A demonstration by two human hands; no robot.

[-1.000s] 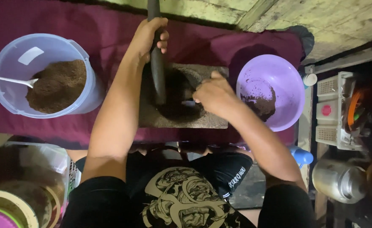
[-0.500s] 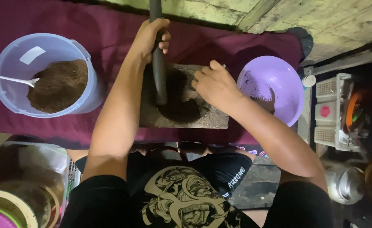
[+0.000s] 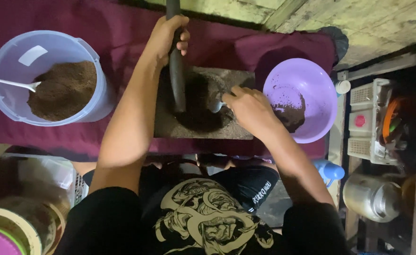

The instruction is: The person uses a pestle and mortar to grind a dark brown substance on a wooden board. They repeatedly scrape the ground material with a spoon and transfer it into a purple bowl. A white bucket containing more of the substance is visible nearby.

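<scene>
1. One clear plastic tub point(image 3: 9, 101) stands at the left on the maroon cloth point(image 3: 123, 33). It is roughly half full of brown ground powder point(image 3: 66, 89), with one white spoon point(image 3: 9, 83) resting in it.
2. The left hand point(image 3: 168, 35) is clenched around one dark pestle point(image 3: 176, 71), held upright with its tip in the stone mortar slab point(image 3: 203, 106).
3. One slab is present. Dark, coarse material point(image 3: 198, 101) lies in its hollow, so by appearance grinding is unfinished.
4. The right hand point(image 3: 250, 108) grasps a small metal spoon point(image 3: 216, 105) at the hollow's right edge.
5. One purple bowl point(image 3: 307, 75) stands at the right. Only a small dark remnant point(image 3: 290, 113) remains in it, which suggests most of the batch is processed.
</scene>
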